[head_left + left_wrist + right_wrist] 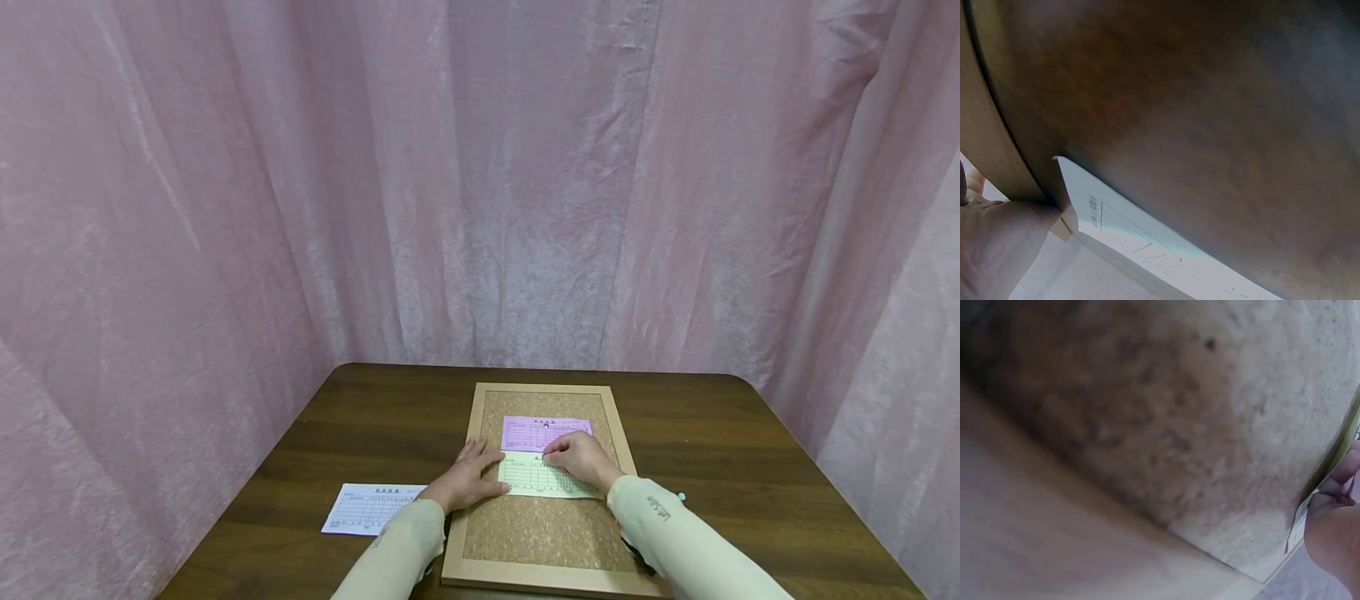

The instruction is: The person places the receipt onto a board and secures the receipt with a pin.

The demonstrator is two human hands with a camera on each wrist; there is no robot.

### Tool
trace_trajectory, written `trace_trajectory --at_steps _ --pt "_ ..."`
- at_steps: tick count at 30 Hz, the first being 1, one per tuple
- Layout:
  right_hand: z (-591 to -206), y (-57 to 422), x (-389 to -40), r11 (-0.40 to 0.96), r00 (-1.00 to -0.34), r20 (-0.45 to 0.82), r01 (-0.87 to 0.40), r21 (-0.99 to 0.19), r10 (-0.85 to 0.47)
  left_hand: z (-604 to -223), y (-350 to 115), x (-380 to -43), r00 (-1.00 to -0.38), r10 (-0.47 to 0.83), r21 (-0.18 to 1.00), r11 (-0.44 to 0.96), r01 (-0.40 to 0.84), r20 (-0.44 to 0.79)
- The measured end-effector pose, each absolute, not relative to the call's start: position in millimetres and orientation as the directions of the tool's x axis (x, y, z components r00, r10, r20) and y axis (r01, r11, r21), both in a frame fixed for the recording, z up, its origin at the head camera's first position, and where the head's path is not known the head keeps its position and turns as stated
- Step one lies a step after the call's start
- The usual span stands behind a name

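A cork board (547, 533) with a pale wooden frame lies flat on the table. On it is a pink printed form (521, 433) with a pushpin (546, 426) near its top middle. Just below lies a pale green form (536, 477). My left hand (467, 482) rests across the board's left frame, fingers spread, thumb and fingertips at the green form's left edge. At that form's top middle, my right hand (583, 458) pinches a small pushpin, mostly hidden by the fingertips. In the right wrist view, curled fingers (1341, 478) show beside the paper edge.
A white printed form (367, 508) lies on the dark wooden table (390, 417), left of the board and partly behind my left forearm. A small teal pushpin (682, 497) is to the right, beside my right sleeve. Pink curtains (540, 208) hang behind the table.
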State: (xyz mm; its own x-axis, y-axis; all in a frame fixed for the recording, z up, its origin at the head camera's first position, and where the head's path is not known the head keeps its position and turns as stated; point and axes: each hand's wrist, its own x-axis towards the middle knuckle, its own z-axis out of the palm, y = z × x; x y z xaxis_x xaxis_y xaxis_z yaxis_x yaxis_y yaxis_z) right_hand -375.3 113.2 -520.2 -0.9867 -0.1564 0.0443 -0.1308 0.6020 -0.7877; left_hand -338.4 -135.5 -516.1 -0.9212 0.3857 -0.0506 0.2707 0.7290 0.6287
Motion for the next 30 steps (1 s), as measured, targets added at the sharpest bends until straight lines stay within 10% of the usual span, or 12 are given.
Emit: trace_trajectory --at_steps 30 --pt "-513 109 -364 0.662 -0.989 0.073 -0.143 -0.736 -0.132 -519 -136 -340 -0.923 0.383 0.621 0.734 0.274 -0.044"
